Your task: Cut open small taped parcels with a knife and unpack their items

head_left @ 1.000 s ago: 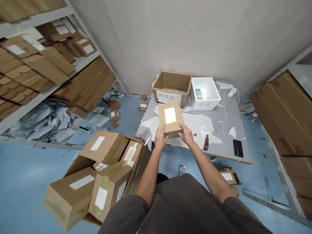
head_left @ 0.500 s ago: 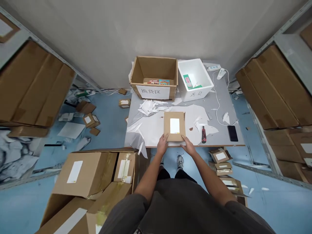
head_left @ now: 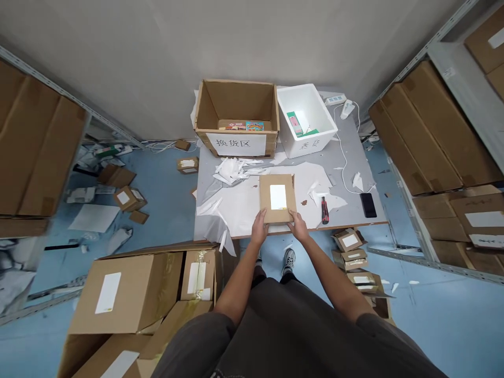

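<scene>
My left hand (head_left: 259, 228) and right hand (head_left: 298, 226) grip the small box (head_left: 277, 198) by its near corners — fingers lightly closed, box beyond the fingertips, over the near edge of the table (head_left: 346, 184). Label up, long axis pointing away from me. Underside hidden; can't tell if it touches the table.

A black rectangular phone (head_left: 368, 205) is lying at the right end of the grey-topped bench (head_left: 348, 137). Beyond it, a white plastic power strip (head_left: 335, 100) is resting near the wall. Large brown cardboard cartons (head_left: 437, 131) are filling the right-hand shelf.
</scene>
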The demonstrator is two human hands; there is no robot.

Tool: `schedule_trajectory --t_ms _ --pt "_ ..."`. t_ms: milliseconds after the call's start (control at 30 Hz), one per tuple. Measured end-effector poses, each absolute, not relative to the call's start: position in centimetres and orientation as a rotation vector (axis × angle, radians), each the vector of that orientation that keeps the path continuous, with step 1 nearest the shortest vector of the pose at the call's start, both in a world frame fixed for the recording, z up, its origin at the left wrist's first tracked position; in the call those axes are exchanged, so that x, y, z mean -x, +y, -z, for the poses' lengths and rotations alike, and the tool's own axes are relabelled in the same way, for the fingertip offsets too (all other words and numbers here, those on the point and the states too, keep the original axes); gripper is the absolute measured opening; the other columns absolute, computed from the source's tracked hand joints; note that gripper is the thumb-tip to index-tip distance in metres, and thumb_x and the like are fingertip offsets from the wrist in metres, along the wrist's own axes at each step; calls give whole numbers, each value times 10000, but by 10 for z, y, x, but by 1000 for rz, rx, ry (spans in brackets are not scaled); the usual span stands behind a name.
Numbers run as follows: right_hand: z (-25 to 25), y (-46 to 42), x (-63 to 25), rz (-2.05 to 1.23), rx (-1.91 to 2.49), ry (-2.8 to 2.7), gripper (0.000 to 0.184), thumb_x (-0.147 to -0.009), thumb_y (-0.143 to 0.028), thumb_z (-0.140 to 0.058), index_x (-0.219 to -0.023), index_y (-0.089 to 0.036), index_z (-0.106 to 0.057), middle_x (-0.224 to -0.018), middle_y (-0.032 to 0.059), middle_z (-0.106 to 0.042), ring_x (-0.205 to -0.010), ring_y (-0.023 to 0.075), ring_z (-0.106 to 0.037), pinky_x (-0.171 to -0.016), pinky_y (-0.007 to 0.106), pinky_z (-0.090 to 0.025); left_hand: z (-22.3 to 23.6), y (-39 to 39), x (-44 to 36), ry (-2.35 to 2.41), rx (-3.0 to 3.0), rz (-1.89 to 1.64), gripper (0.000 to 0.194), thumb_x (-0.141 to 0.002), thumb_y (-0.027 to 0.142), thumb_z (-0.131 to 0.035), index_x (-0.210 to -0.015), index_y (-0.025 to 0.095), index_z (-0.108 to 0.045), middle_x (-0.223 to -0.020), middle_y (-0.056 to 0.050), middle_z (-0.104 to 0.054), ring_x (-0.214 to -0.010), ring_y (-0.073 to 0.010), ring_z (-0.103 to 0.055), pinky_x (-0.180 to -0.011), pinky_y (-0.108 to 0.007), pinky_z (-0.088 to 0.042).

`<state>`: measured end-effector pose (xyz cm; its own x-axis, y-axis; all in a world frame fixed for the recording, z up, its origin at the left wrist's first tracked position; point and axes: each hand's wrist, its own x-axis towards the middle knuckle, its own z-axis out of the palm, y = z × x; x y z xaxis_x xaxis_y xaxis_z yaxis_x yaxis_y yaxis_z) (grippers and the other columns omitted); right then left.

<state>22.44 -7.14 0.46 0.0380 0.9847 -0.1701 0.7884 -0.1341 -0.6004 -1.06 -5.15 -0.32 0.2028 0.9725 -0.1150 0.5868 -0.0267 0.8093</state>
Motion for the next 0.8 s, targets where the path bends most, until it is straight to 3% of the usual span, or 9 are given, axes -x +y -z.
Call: schedule_trajectory --t_ms 167,367,600,800 --pt "-65 -44 -237 -652 1910 -1872 555 -1034 -342 -598 -1570 -218 -528 -1397 149 -661 -1239 312 -684 -1006 461 -593 -57 -32 11 1576 -1739 -641 791 -994 294 -670 -1714 279 -344 -1643 -114 -555 -1459 -294 -585 -1189 -457 -513" --pt "-122 7 -235 -617 1984 -1961 538 -1079 -410 -535 -1586 -231 -515 -1315 143 -704 -1124 314 -699 -996 452 -557 -110 0 6 1803 -1703 -557 782 -1021 431 -635 -1733 320 -331 -1464 -102 -701 -1191 -320 -725 -1027 -431 -557" --pt "-101 49 -215 -622 1957 -1865 651 -1106 -403 -432 -1721 -203 -358 -1293 162 -674 -1175 305 -659 -1012 431 -559 -97 47 -1 1782 -1635 -582 754 -1102 493 -447 -1772 241 -210 -1474 -158 -687 -1312 -322 -666 -1088 -432 -498" --pt "-92 33 -239 -662 1852 -1947 656 -1048 -500 -585 -1638 -227 -497 -1617 165 -511 -1466 300 -526 -1156 453 -508 -99 75 10 1717 -1559 -596 707 -1100 541 -465 -1728 240 -344 -1603 -129 -601 -1443 -311 -595 -1166 -420 -470"
